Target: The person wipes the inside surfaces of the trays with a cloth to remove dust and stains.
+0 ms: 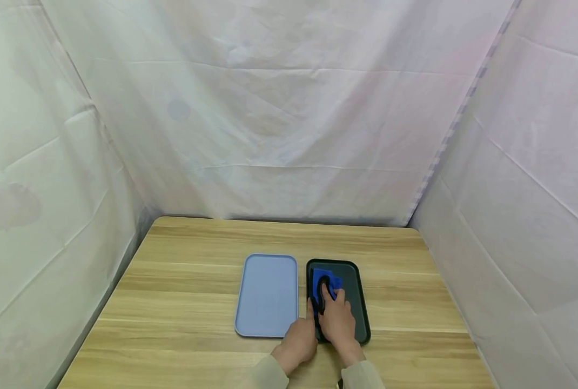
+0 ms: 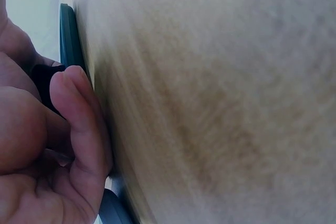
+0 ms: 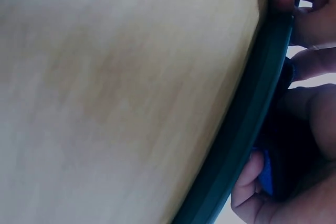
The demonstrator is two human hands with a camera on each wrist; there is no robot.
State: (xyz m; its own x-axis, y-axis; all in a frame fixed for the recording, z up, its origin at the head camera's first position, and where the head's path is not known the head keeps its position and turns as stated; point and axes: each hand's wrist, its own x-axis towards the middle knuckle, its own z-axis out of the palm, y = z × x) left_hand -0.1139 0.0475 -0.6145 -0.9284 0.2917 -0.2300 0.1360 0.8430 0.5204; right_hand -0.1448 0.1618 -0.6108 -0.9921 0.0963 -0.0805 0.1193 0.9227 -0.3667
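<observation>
A blue fabric-like thing with black parts, including a curved black strip, lies on the dark green tray. From above, my right hand holds it, the index finger along the black strip. Seen in the right wrist view, a bent fingertip of that hand meets its blue part. My left hand stretches its index finger to the black edge at the tray's left rim, its other fingers curled. Whether its hidden thumb pinches that edge I cannot tell.
A light blue tray lies on the wooden table just left of the green one. White cloth walls enclose the table's back and both sides. The green tray's raised rim stands close beside the right hand.
</observation>
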